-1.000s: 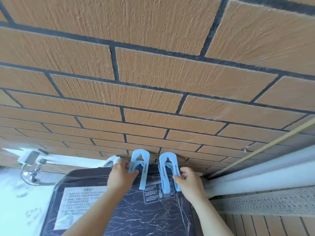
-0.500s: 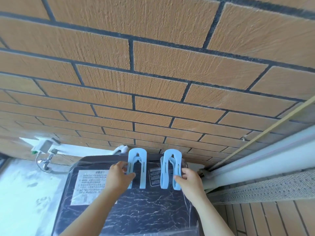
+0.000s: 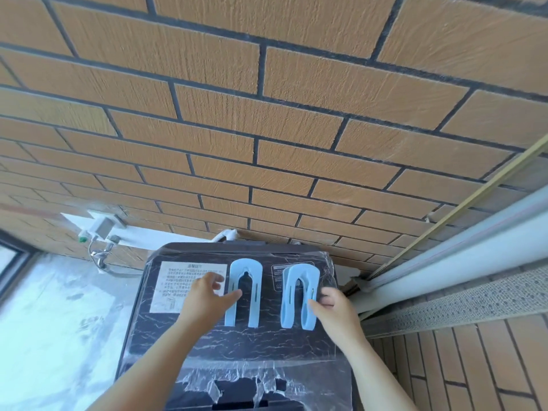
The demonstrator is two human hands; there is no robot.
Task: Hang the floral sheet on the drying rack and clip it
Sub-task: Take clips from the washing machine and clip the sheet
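Observation:
Two large light-blue U-shaped clips are on the dark marbled lid of a washing machine [image 3: 237, 342]. The left clip [image 3: 255, 295] lies flat on the lid. My left hand [image 3: 204, 301] is beside it with fingers spread, and only the thumb tip touches the clip's left leg. The right clip [image 3: 289, 301] stands tilted on its edge. My right hand [image 3: 335, 310] pinches its right leg between thumb and fingers. Neither the floral sheet nor the drying rack is in view.
An orange brick wall [image 3: 267, 143] rises right behind the machine. A white plug box [image 3: 102, 228] and a metal tap [image 3: 100, 258] are on the wall at the left. A sliding-door frame [image 3: 444, 262] and a perforated sill run along the right.
Both clips came down toward me onto the lid. My left hand has opened off the left clip, which now lies flat. My right hand still grips the right clip.

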